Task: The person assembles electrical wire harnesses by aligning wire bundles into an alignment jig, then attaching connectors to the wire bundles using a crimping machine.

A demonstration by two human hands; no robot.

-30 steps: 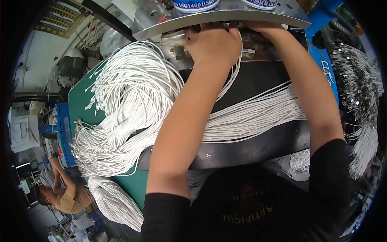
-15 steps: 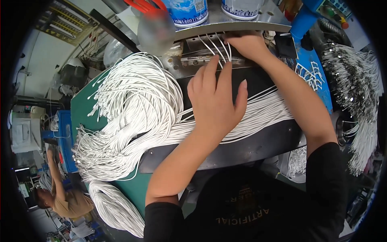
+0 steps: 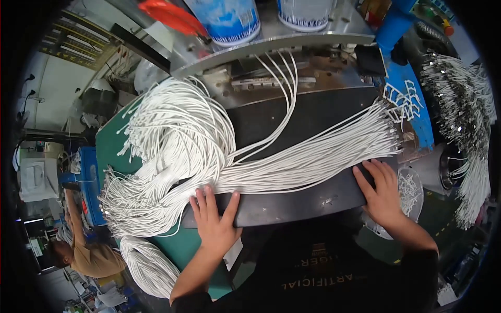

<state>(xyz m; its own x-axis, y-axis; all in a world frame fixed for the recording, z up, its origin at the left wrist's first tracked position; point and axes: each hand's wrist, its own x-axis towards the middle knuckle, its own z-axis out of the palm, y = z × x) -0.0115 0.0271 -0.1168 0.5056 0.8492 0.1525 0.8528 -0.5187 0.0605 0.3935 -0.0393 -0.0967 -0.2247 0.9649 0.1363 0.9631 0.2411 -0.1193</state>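
A thick bundle of white cables lies across a dark tray in front of me. My left hand rests flat on the tray's near edge, fingertips touching the cables where they fan out. My right hand lies on the tray's right end with fingers spread, just below the cables' metal-tipped ends. Neither hand holds anything. A few single cables run up into the metal fixture at the far side.
Two white-and-blue tubs and a red tool stand on a metal shelf. More white cables hang at the right, beside a blue machine part. A coil of cables hangs at lower left. Another person works at far left.
Both hands have drawn back from the fixture at the far side to the tray's near edge. A few cables now sit in the fixture.
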